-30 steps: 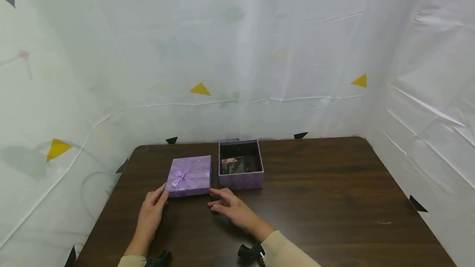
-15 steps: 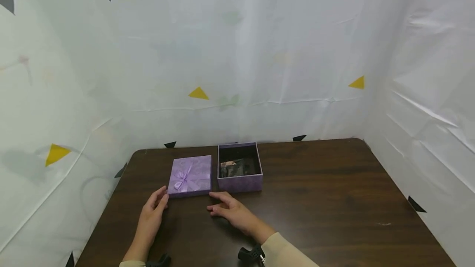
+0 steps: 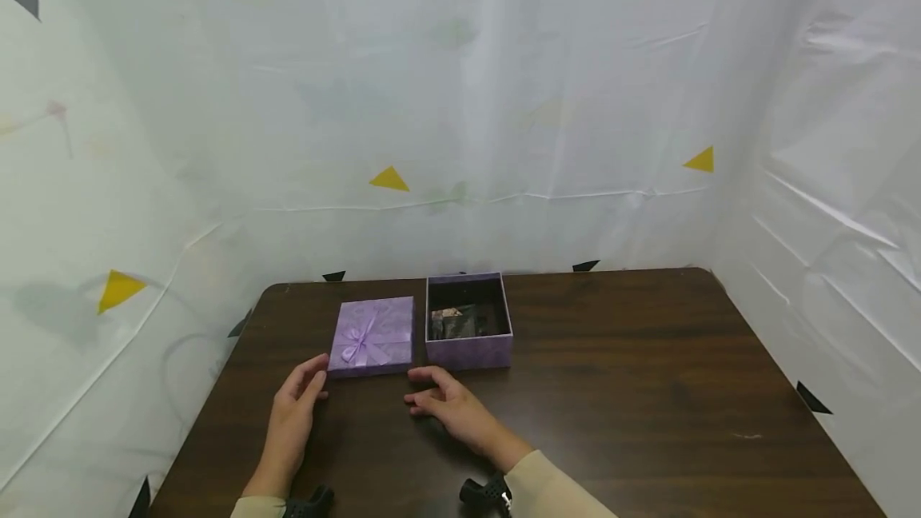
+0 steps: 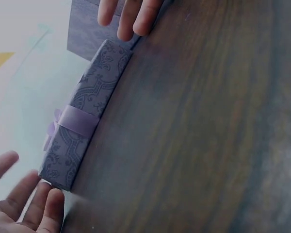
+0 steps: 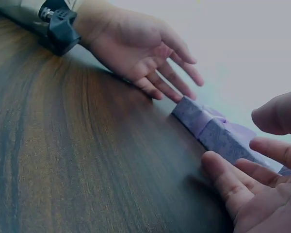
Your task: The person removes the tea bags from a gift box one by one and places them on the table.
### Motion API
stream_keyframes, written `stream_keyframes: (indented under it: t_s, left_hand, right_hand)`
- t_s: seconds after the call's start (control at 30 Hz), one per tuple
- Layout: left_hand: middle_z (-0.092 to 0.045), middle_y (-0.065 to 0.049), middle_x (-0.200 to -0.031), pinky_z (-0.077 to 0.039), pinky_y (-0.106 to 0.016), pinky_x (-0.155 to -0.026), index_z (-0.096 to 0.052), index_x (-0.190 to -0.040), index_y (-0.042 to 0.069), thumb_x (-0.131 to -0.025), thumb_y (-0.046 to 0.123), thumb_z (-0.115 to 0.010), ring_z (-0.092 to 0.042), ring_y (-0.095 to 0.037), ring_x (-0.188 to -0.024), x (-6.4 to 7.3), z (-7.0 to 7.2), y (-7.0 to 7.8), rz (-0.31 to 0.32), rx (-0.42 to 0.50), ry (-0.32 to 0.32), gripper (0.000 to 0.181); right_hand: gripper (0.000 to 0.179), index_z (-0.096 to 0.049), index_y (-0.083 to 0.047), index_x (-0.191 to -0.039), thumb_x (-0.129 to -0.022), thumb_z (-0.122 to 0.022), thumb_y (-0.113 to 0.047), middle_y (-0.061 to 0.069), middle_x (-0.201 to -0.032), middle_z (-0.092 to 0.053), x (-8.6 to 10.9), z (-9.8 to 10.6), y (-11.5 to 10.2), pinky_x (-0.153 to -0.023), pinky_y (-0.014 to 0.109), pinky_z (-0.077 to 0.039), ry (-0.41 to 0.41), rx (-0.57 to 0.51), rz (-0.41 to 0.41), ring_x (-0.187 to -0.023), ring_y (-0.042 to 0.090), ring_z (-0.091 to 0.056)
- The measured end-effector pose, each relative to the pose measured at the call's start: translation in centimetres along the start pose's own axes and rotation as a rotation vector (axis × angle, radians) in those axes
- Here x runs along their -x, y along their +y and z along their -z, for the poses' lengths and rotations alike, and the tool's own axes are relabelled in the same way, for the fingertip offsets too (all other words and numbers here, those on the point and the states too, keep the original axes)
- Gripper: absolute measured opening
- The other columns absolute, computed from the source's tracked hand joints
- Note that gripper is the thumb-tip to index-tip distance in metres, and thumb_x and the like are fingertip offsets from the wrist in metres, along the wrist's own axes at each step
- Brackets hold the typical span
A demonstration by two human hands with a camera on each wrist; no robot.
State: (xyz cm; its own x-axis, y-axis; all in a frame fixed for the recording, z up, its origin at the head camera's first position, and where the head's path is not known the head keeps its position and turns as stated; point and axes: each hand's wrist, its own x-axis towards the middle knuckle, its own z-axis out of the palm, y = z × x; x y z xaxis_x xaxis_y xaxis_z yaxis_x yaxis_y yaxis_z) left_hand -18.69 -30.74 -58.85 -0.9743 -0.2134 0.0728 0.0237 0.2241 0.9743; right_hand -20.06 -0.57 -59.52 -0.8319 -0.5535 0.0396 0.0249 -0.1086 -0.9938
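A purple patterned box lid with a ribbon bow lies flat on the table, bow side up. Close to its right stands the matching open box, with a dark packet inside. My left hand is at the lid's front left corner, fingers loosely extended; in the left wrist view its fingertips are at or just beside that corner. My right hand is by the lid's front right corner, fingers relaxed and holding nothing. Whether either hand touches the lid is hard to tell.
The dark wooden table extends to the right of the box. White sheeting with black and yellow triangles surrounds its back and sides. A black strap device sits on the right wrist.
The left fingers have loosened and drawn slightly off the lid's corner. The right hand stays almost where it was. Lid and box keep their places; the head view shifts a little.
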Motion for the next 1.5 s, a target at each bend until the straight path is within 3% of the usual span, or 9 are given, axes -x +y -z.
stream_keyframes:
  t_s: [0.23,0.4,0.57,0.63,0.73,0.9,1.03,1.23,1.5]
  left_hand:
    - [-0.067,-0.016,-0.151,-0.057,-0.017,-0.095,-0.069,-0.145,0.008,-0.111,0.014,-0.065,-0.066,-0.023,-0.13,0.5,-0.3,0.9,-0.112,0.041,0.03,0.035]
    - [-0.064,-0.021,-0.153,-0.057,-0.017,-0.099,-0.066,-0.147,0.005,-0.111,0.013,-0.065,-0.065,-0.022,-0.136,1.0,-1.1,2.8,-0.172,0.068,-0.018,0.037]
    - [-0.065,-0.02,-0.151,-0.056,-0.017,-0.098,-0.065,-0.148,0.009,-0.11,0.012,-0.065,-0.067,-0.021,-0.134,1.3,-2.8,4.8,-0.222,0.031,-0.074,0.038]
    - [-0.067,-0.016,-0.15,-0.056,-0.018,-0.097,-0.065,-0.148,0.011,-0.109,0.012,-0.068,-0.068,-0.018,-0.131,1.3,-3.6,5.3,-0.237,0.021,-0.095,0.039]
    - [-0.069,-0.009,-0.148,-0.057,-0.018,-0.094,-0.066,-0.147,0.014,-0.107,0.012,-0.07,-0.07,-0.012,-0.126,1.1,-4.6,6.0,-0.264,0.006,-0.122,0.04]
    - [-0.066,-0.01,-0.15,-0.059,-0.022,-0.095,-0.064,-0.148,0.013,-0.106,0.007,-0.07,-0.067,-0.003,-0.127,0.8,-6.2,7.1,-0.328,0.005,-0.181,0.043]
    - [-0.065,-0.008,-0.151,-0.059,-0.024,-0.097,-0.062,-0.15,0.013,-0.106,0.006,-0.07,-0.065,-0.005,-0.13,0.5,-7.5,8.2,-0.37,-0.028,-0.216,0.046]
    - [-0.062,-0.006,-0.154,-0.057,-0.024,-0.104,-0.058,-0.155,0.01,-0.106,0.01,-0.072,-0.063,-0.023,-0.138,-0.7,-9.6,9.6,-0.42,-0.027,-0.247,0.05]
    - [-0.06,-0.006,-0.158,-0.057,-0.029,-0.106,-0.057,-0.156,0.017,-0.106,0.017,-0.074,-0.059,-0.032,-0.143,-1.6,-11.4,10.6,-0.364,-0.043,-0.252,0.053]
  right_hand:
    - [0.032,-0.058,0.008,-0.141,-0.111,-0.058,-0.003,0.036,-0.142,-0.06,-0.1,-1.0,-0.3,-0.097,0.038,-0.063,-0.005,0.076,0.039,-0.129,0.052,-0.066]
    - [0.026,-0.065,0.002,-0.134,-0.111,-0.062,-0.008,0.033,-0.132,-0.068,-0.1,-1.2,-2.0,-0.093,0.035,-0.064,-0.01,0.136,0.059,-0.123,0.044,-0.07]
    - [0.025,-0.066,0.001,-0.133,-0.111,-0.062,-0.011,0.028,-0.13,-0.071,-0.3,-0.2,-5.0,-0.096,0.048,-0.064,-0.027,0.189,0.107,-0.122,0.047,-0.07]
    - [0.025,-0.065,0.003,-0.132,-0.112,-0.061,-0.01,0.027,-0.128,-0.072,-0.5,0.3,-6.2,-0.097,0.049,-0.063,-0.029,0.201,0.126,-0.121,0.048,-0.07]
    - [0.023,-0.065,0.002,-0.13,-0.112,-0.061,-0.012,0.026,-0.126,-0.072,-0.7,1.3,-7.8,-0.097,0.041,-0.064,-0.017,0.219,0.136,-0.119,0.043,-0.072]
    - [0.023,-0.066,0.001,-0.13,-0.112,-0.062,-0.014,0.026,-0.127,-0.071,-0.5,3.4,-9.8,-0.095,0.032,-0.063,0.036,0.258,0.124,-0.118,0.038,-0.073]
    - [0.023,-0.065,0.002,-0.129,-0.113,-0.06,-0.013,0.025,-0.13,-0.07,-0.6,5.1,-10.9,-0.097,0.037,-0.063,0.084,0.289,0.139,-0.118,0.037,-0.073]
    - [0.022,-0.064,0.004,-0.127,-0.113,-0.058,-0.012,0.026,-0.123,-0.072,-1.2,7.9,-12.4,-0.101,0.057,-0.061,0.178,0.316,0.166,-0.115,0.041,-0.072]
    - [0.019,-0.067,-0.002,-0.125,-0.113,-0.058,-0.013,0.033,-0.12,-0.07,-3.2,10.9,-12.6,-0.103,0.069,-0.055,0.229,0.315,0.111,-0.116,0.051,-0.07]
